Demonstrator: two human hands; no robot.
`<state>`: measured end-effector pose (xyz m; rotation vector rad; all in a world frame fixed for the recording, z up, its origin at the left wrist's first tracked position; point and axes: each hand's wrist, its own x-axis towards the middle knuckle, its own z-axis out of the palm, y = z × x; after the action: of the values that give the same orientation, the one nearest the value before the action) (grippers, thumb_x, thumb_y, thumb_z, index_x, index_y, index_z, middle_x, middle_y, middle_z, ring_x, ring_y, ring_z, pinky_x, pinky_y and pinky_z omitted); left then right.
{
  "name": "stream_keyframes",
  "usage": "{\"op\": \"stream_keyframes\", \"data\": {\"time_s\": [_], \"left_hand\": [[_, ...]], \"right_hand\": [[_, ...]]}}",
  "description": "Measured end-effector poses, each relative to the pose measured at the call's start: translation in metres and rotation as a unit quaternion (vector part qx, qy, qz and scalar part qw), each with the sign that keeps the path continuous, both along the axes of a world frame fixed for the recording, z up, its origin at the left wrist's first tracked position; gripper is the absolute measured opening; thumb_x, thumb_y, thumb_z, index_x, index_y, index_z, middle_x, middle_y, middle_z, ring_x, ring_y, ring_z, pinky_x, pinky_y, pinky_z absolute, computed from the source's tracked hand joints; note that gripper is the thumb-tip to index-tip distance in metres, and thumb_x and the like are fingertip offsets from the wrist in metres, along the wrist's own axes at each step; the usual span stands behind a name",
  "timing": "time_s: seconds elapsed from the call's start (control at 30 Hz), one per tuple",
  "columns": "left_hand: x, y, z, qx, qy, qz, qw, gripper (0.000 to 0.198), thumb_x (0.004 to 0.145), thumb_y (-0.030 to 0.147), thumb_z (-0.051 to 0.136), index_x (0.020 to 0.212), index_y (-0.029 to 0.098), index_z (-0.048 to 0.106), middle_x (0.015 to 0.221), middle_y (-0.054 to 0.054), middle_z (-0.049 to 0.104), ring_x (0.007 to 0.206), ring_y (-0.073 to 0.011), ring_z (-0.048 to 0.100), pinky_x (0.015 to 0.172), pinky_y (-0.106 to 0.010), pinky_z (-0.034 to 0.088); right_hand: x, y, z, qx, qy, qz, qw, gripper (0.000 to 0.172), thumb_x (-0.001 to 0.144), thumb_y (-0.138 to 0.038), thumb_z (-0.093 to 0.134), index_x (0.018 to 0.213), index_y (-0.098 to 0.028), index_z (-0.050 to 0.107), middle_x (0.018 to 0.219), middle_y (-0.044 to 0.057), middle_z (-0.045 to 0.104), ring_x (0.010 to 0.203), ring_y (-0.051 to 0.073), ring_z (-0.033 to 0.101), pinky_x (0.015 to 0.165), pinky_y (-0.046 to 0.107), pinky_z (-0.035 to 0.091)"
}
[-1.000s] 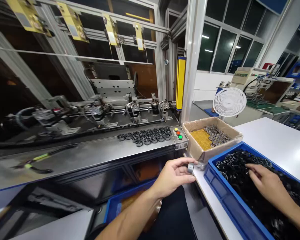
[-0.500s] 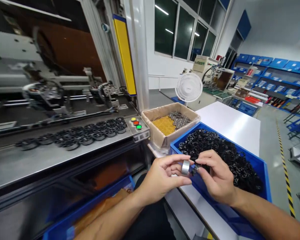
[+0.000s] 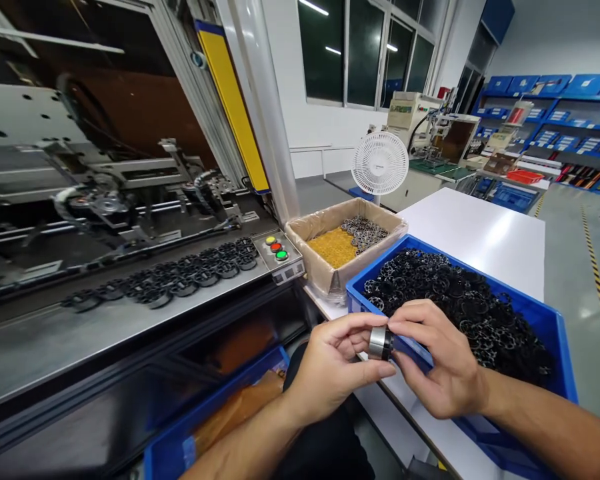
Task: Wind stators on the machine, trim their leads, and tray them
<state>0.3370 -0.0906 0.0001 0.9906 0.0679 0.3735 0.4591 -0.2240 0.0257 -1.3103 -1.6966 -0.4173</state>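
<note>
A silver metal ring (image 3: 378, 342) is held between the thumb and fingers of my left hand (image 3: 333, 363). My right hand (image 3: 445, 363) pinches a black plastic ring piece (image 3: 389, 345) against the ring's right side. The two pieces touch and line up; how far one sits inside the other is hidden. Both hands are just in front of a blue bin (image 3: 566, 353), which holds a heap of black ring parts (image 3: 440, 283). On the machine's metal ledge (image 3: 35, 357), left of my hands, lie rows of similar black ring parts (image 3: 183, 273).
Behind the bin's left corner stands a plastic-lined box (image 3: 325, 275) of small yellow pieces and grey metal parts. A button panel (image 3: 280, 259) ends the ledge. A white fan (image 3: 380, 163) stands behind the white table (image 3: 500, 230). Below left is another blue bin (image 3: 153, 460).
The black ring piece has come up against the metal ring, and my hands have drawn closer together. The camera view has shifted slightly.
</note>
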Motion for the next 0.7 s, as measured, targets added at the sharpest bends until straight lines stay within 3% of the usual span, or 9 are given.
{"op": "stream_keyframes", "data": {"time_s": [0.17, 0.5, 0.7], "left_hand": [[-0.0038, 0.0023, 0.0001, 0.029, 0.017, 0.046, 0.998, 0.055, 0.047, -0.002, 0.092, 0.096, 0.018, 0.077, 0.085, -0.001, 0.079, 0.075, -0.0125, 0.074, 0.072, -0.017, 0.059], [-0.0043, 0.0065, -0.0037, -0.025, 0.007, -0.002, 1.000, 0.050, 0.052, 0.003, 0.094, 0.096, 0.018, 0.077, 0.084, -0.004, 0.080, 0.076, -0.0137, 0.074, 0.069, -0.019, 0.060], [-0.0056, 0.0087, -0.0062, -0.023, 0.012, -0.012, 1.000, 0.046, 0.056, 0.006, 0.093, 0.097, 0.019, 0.079, 0.086, -0.004, 0.080, 0.078, -0.0128, 0.074, 0.073, -0.018, 0.060]], "right_hand": [[0.0027, 0.0024, -0.0063, 0.003, -0.056, -0.018, 0.998, 0.046, 0.084, -0.006, 0.060, 0.128, -0.016, 0.055, 0.105, 0.013, 0.066, 0.097, 0.023, 0.065, 0.080, 0.041, 0.060], [0.0035, 0.0043, -0.0090, 0.003, -0.086, -0.039, 0.996, 0.038, 0.088, -0.014, 0.063, 0.126, -0.015, 0.056, 0.101, 0.013, 0.067, 0.094, 0.024, 0.066, 0.078, 0.042, 0.061], [0.0064, 0.0051, -0.0110, -0.007, -0.101, -0.026, 0.995, 0.035, 0.090, -0.017, 0.063, 0.123, -0.007, 0.056, 0.102, 0.017, 0.067, 0.098, 0.024, 0.064, 0.082, 0.042, 0.061]]}}
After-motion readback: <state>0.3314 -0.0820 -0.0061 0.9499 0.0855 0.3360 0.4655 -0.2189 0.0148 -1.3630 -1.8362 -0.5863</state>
